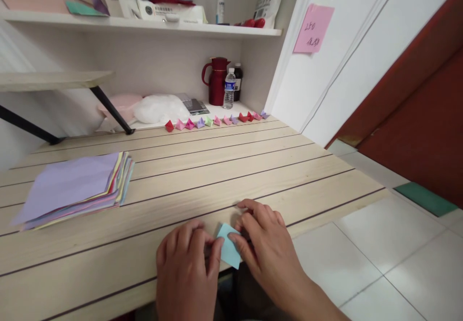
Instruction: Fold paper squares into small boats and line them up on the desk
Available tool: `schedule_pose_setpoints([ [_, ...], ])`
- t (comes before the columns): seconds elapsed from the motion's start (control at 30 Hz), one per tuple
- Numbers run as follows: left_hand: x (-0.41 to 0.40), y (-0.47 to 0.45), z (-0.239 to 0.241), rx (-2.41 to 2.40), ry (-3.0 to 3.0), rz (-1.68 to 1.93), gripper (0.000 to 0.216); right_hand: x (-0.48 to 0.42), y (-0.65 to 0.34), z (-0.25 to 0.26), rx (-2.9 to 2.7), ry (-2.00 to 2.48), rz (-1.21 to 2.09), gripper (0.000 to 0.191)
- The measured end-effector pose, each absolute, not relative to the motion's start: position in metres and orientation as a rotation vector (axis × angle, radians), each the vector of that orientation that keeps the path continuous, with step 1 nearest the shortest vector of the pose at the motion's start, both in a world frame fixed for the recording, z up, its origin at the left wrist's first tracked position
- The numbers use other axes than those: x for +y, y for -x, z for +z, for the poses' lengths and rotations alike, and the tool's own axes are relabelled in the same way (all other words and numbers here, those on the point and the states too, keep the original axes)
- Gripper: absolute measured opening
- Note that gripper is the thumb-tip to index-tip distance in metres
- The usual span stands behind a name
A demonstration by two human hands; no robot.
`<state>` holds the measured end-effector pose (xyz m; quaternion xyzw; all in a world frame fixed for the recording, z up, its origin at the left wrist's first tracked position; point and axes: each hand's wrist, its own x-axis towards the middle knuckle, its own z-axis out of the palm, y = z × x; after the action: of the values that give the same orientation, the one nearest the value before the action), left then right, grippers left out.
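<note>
Fingers (243,249) of our left hand (186,270) and right hand (269,251) are pinching the light-blue paper (229,253) at the near edge of the surface (217,181); overhanging there, it could be slipping and creasing crooked.

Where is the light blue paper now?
Head view, bottom centre: the light blue paper lies at the table edge, held between the left hand and right hand.
</note>
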<state>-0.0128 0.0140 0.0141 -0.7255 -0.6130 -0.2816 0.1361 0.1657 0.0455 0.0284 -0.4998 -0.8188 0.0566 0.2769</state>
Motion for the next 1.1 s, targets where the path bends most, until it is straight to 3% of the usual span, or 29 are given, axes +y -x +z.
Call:
schedule_pose_setpoints([
  [0.37,0.014,0.004,0.019,-1.799,2.028,-0.773,0.013,0.049,-0.161,0.034,-2.195,1.368,0.16,0.011],
  [0.57,0.015,0.002,0.02,-1.767,2.013,-0.776,0.008,0.051,-0.163,0.032,-2.2,1.342,0.178,0.004],
  [0.77,0.01,0.008,0.016,-1.468,2.018,-0.916,0.044,0.056,-0.162,0.038,-2.252,1.246,0.285,0.012],
  [0.87,0.004,0.013,0.014,-1.358,2.184,-0.707,0.049,0.057,-0.162,0.039,-2.248,1.249,0.301,0.009],
  [0.97,0.001,0.016,0.012,-1.324,2.226,-0.504,0.047,0.056,-0.165,0.036,-2.225,1.216,0.313,0.016],
  [1.1,-0.001,0.013,0.006,-1.407,2.205,-0.49,0.045,0.049,-0.174,0.029,-2.182,1.152,0.174,0.034],
])
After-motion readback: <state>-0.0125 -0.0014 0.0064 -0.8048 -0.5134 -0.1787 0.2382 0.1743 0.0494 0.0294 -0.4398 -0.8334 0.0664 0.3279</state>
